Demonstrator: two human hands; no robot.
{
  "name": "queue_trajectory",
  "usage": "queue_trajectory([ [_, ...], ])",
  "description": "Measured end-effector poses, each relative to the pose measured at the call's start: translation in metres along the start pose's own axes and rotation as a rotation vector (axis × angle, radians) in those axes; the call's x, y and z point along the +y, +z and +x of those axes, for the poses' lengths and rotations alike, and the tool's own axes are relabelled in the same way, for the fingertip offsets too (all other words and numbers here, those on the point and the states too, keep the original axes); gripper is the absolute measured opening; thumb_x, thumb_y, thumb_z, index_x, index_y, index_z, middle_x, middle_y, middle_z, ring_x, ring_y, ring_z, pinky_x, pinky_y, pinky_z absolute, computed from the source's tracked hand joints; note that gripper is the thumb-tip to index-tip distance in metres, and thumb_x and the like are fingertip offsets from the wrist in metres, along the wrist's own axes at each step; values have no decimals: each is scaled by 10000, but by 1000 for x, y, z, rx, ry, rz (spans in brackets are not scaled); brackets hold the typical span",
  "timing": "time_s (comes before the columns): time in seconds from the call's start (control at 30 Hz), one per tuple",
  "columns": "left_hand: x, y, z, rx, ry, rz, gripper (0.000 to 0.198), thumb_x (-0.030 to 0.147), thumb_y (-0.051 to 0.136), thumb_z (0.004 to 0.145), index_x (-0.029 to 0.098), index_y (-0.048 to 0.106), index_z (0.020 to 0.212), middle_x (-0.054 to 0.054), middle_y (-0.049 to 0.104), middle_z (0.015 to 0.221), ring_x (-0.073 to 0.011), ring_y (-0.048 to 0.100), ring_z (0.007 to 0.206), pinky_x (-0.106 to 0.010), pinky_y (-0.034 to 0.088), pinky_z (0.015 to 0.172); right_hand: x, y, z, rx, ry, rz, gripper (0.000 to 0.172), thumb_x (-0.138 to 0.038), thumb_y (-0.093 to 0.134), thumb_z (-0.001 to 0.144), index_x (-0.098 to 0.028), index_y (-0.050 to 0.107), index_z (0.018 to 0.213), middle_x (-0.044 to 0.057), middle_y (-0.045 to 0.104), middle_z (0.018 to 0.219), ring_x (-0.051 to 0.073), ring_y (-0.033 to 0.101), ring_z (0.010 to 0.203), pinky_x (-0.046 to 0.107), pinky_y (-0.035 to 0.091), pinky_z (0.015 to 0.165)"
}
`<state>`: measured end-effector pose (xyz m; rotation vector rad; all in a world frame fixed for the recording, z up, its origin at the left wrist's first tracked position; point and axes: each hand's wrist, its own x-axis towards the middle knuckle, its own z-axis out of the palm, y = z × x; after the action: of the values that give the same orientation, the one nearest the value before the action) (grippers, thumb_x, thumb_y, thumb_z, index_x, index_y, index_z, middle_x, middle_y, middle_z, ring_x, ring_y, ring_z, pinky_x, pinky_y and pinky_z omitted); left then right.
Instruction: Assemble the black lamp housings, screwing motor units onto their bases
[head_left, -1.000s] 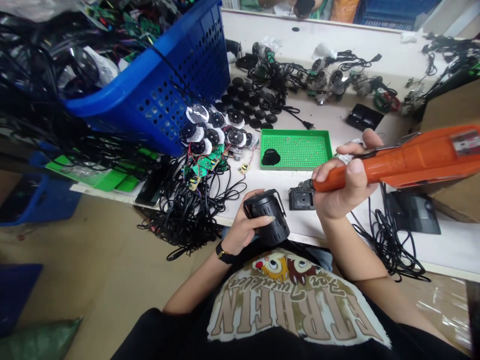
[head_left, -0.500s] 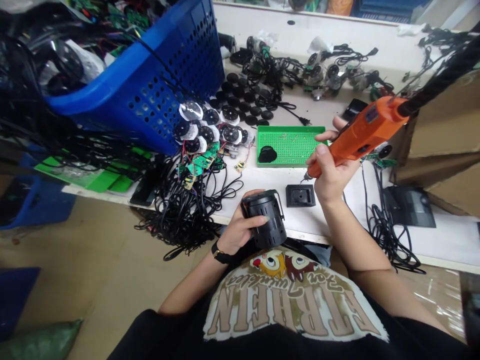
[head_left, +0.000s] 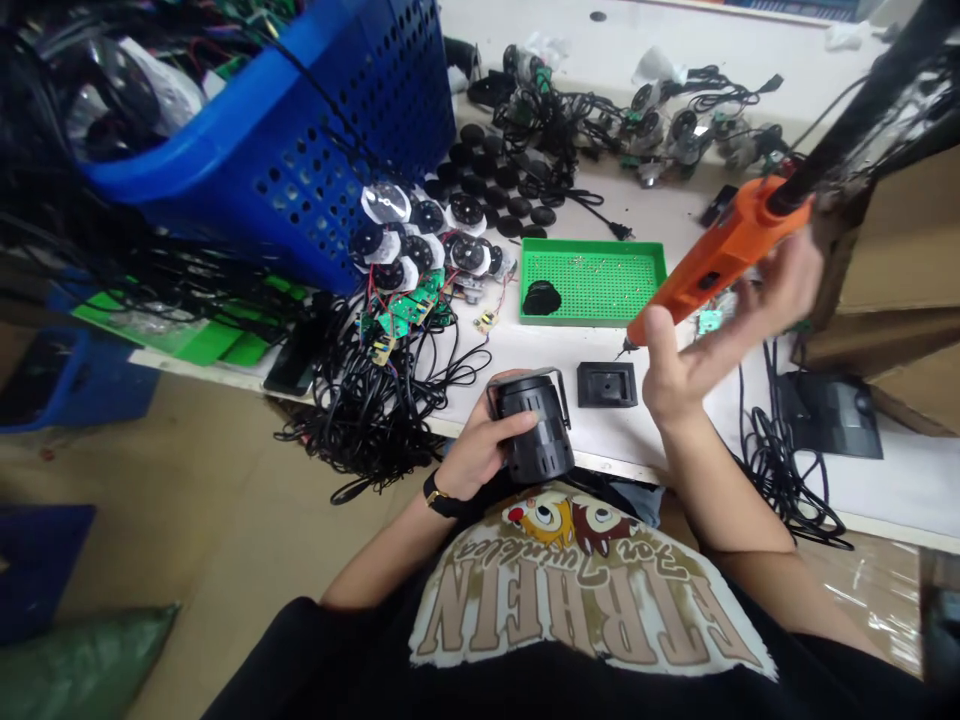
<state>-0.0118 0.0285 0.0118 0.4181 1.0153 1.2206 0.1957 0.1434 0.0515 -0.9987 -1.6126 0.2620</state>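
Note:
My left hand point(head_left: 474, 455) is closed around a black cylindrical housing point(head_left: 534, 428) with a metal bracket, held at the table's near edge against my body. My right hand point(head_left: 709, 340) is raised over the table with its fingers stretched out. An orange electric screwdriver point(head_left: 720, 252) hangs from a black cable at the upper right and lies across those loose fingers, its bit pointing down near my thumb. A small black square part point(head_left: 606, 384) lies on the white table point(head_left: 675, 430) just below the bit.
A green perforated tray point(head_left: 600, 285) holds a black disc point(head_left: 541, 297) and tiny screws. Left of it lie circuit boards point(head_left: 397, 325) with tangled black cables, round black caps and a tilted blue basket point(head_left: 300, 170). A black plate point(head_left: 825, 415) and cardboard box point(head_left: 892, 260) stand right.
My right hand has loosened from a firm grip on the orange screwdriver to outstretched fingers, and the tool has swung up and away to the right. My left hand keeps the black housing.

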Motion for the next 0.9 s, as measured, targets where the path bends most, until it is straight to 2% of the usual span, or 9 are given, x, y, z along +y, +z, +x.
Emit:
queue_trajectory([
  [0.07,0,2,-1,8,-7,2,602,297,982,609,257,692,1135,-20,696,1079,-210,647,919,-365,565,822,-12,-11,-12,115,-152,-74,837,-616,695,874,-370,370,1604,120,406,1529,445,407,1479,703,362,1221],
  [0.13,0,4,-2,4,-10,11,583,319,981,628,247,692,1130,-24,701,1080,-205,649,917,-356,555,827,-23,-19,-26,-104,-209,-3,666,-529,733,872,-387,543,1495,105,523,1429,407,534,1371,648,468,1164],
  [0.23,-1,7,-2,-10,-13,20,576,362,986,630,235,703,1115,-29,704,1080,-200,649,931,-339,535,839,-35,-24,-44,-420,-100,139,502,-384,704,932,-376,615,1426,94,576,1419,353,584,1327,594,549,1087],
  [0.37,-2,12,-3,-53,-8,22,569,414,982,645,239,700,1107,-33,699,1084,-213,646,962,-346,524,853,-38,-20,-57,-603,77,226,420,-353,627,1012,-355,615,1432,95,572,1504,306,554,1397,586,478,1171],
  [0.5,-5,12,-13,-174,24,68,630,389,1012,619,253,678,1136,-27,688,1113,-233,635,1027,-352,512,890,-35,-20,-61,-770,221,378,523,-440,684,994,-343,562,1493,99,644,1422,257,615,1324,524,508,1144],
  [0.63,-15,-1,-31,-349,-15,91,759,592,992,591,241,667,1181,-52,696,1125,-254,641,1050,-335,486,899,-41,-33,-76,-776,177,435,553,-438,869,827,-333,695,1342,59,711,1172,223,695,1082,415,604,951],
  [0.73,-25,-12,-43,-457,-59,28,774,843,701,772,232,659,1244,-104,682,1243,-288,638,1120,-377,485,946,-50,-44,-96,-692,157,420,492,-372,891,807,-306,734,1268,49,703,1058,211,700,980,366,620,850],
  [0.8,-31,-17,-49,-487,-52,17,680,812,556,906,239,663,1256,-111,660,1322,-283,620,1188,-390,461,1015,-55,-50,-106,-638,114,424,455,-311,886,818,-286,734,1246,51,700,1028,213,697,988,360,617,863],
  [0.9,-40,-20,-55,-429,-19,81,483,638,641,970,257,667,1266,-85,669,1297,-243,618,1171,-346,443,1016,-57,-56,-110,-648,76,430,441,-257,868,842,-279,711,1253,55,702,1052,214,690,1039,362,605,919],
])
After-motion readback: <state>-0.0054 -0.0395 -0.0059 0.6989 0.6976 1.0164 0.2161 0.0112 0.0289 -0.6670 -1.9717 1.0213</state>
